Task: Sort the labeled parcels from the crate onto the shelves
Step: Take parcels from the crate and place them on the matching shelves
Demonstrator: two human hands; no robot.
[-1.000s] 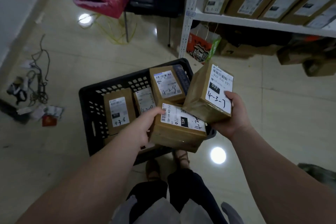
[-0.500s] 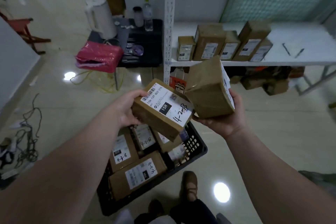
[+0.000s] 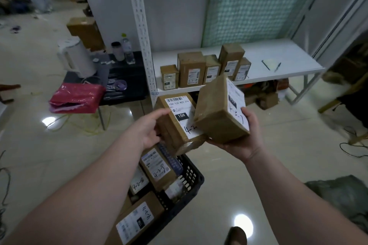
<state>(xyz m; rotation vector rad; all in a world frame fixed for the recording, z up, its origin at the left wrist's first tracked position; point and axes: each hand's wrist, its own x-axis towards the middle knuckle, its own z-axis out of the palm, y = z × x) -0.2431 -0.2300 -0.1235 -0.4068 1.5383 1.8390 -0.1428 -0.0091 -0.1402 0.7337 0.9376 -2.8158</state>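
Head view, 15H parcel (image 3: 179, 123) gripped by left hand (image 3: 148, 127), second parcel (image 3: 217, 113) held by right hand (image 3: 245, 141), crate (image 3: 196, 180) seen below left hand, shelf (image 3: 288, 59) beyond

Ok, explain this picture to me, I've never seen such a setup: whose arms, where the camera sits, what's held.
No machine here: a person wears a camera on the head, looking forward and down, so the arms are their own. The left hand grips a brown parcel labelled 15H; the right hand holds a second parcel in front of it. Below, a black crate on the floor holds more labelled parcels. Ahead, a white shelf carries five standing parcels.
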